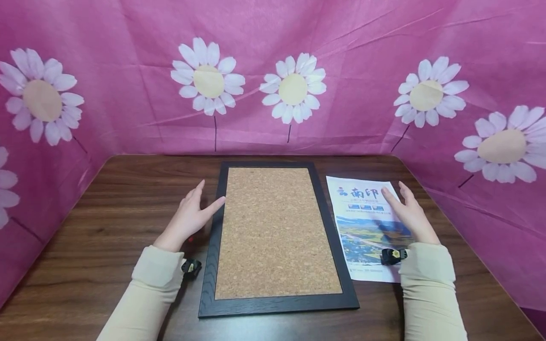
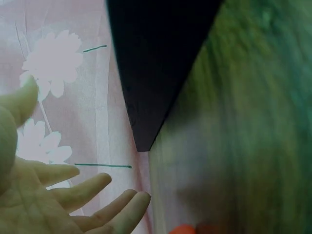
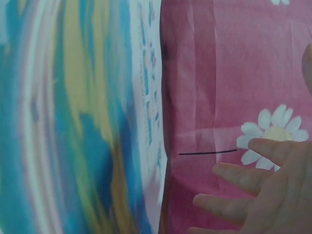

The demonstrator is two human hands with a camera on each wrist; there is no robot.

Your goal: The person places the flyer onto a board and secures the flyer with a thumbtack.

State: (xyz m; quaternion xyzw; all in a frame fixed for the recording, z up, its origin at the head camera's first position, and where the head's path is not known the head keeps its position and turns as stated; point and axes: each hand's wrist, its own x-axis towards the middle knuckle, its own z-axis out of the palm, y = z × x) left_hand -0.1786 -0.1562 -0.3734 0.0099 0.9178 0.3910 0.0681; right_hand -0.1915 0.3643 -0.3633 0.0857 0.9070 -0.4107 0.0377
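Observation:
A cork board (image 1: 277,232) in a black frame (image 1: 279,305) lies flat on the wooden table, its long side running away from me. Beside the frame's left edge is my left hand (image 1: 190,215), fingers extended and thumb apart, holding nothing. In the left wrist view the frame's dark side (image 2: 151,73) stands apart from the fingers. A printed poster (image 1: 358,227) with blue lettering and a landscape picture lies right of the board. Above its right side hovers my right hand (image 1: 409,213), fingers spread and nothing in them; the right wrist view shows the poster (image 3: 87,117) up close.
The dark brown table (image 1: 128,213) ends at a pink cloth (image 1: 256,137) with large white daisies, hung at the back and both sides. A small red thing (image 1: 190,239) lies left of the frame, too small to tell. Each wrist carries a small black device (image 1: 191,268).

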